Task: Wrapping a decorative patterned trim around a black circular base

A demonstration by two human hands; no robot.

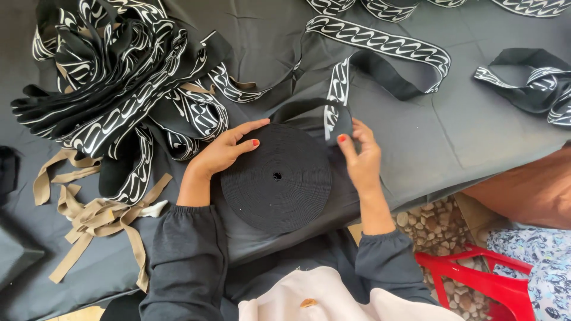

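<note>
The left hand point(225, 150) lies flat and open on the black tape roll point(276, 177), which rests on the grey cloth point(476, 131) at the table edge. The right hand point(360, 156) pinches the patterned band point(338, 98) where it meets the roll. If the pinch slips, the winding may loosen; the roll may also slide off the edge. No package or label is visible.

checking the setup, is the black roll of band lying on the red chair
No, the black roll lies flat on the dark cloth-covered table between both hands, while the red chair stands apart, lower right.
</note>
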